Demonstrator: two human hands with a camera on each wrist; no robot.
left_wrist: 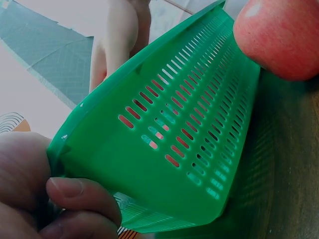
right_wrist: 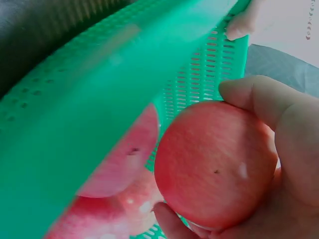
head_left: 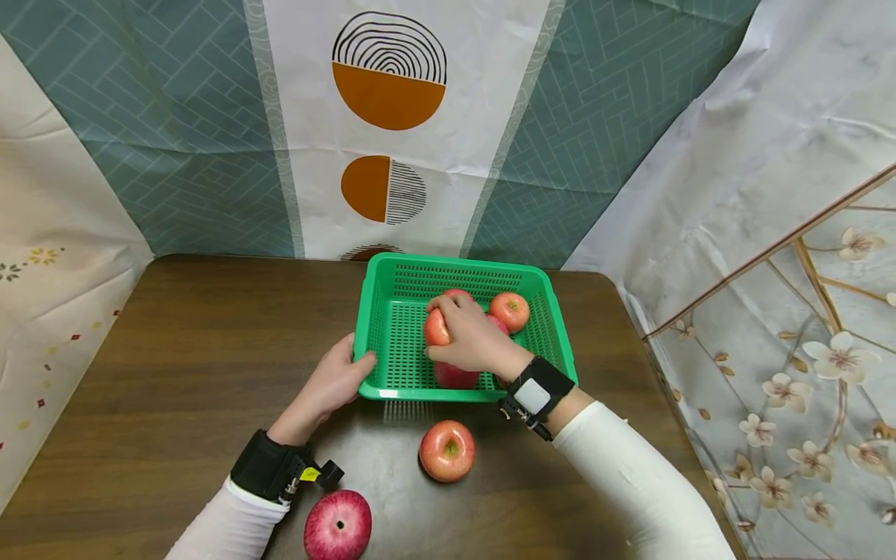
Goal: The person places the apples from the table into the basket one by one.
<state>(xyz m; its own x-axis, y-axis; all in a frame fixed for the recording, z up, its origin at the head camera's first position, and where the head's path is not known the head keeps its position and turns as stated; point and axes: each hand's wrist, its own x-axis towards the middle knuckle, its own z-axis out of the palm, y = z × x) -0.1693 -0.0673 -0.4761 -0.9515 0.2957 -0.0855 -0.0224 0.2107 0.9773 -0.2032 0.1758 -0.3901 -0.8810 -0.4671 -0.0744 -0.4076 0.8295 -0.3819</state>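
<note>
A green plastic basket (head_left: 458,395) with slotted walls stands at the back of the table, several apples inside it. My left hand (head_left: 337,376) grips the basket's left rim, thumb on the inner side and fingers outside, as the left wrist view shows. Over the basket's middle, my right hand (head_left: 472,336) holds a red apple (right_wrist: 214,164) between thumb and fingers. Below and around that hand lie other apples, among them a pinkish one (head_left: 509,312) at the back right and a dark red one (head_left: 456,377) near the front wall. The right hand partly hides some of them.
On the brown table (head_left: 210,350), a light red apple (head_left: 447,451) sits just in front of the basket. A dark red apple (head_left: 338,524) lies near the front edge beside the left wrist. Patterned cloth (head_left: 392,194) hangs directly behind the table.
</note>
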